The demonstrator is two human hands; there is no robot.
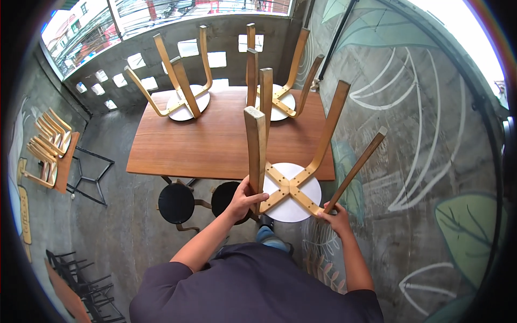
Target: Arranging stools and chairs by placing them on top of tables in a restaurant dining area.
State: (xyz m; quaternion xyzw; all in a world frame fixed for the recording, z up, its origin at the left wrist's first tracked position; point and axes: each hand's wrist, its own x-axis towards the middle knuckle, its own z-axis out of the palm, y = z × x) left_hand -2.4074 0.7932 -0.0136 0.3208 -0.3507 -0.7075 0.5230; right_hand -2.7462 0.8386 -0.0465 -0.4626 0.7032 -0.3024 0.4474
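Between my two hands is a wooden stool [289, 187], upside down, its round white seat below and its bent legs pointing up. My left hand [246, 202] is wrapped round the near left leg close to the seat. The near right leg is gripped low down by my right hand [335, 215]. Just beyond stands a brown wooden table [215, 145]. On its top lie two more upturned stools, one at the far left [186, 102] and one at the far right [285, 102].
Two black-topped stools [176, 203] stand on the floor by the table's near edge. At the left, a smaller table [67, 167] bears more upturned stools. Black metal-legged furniture [86, 280] is at lower left. A painted concrete wall [398, 145] runs along the right, close to the table.
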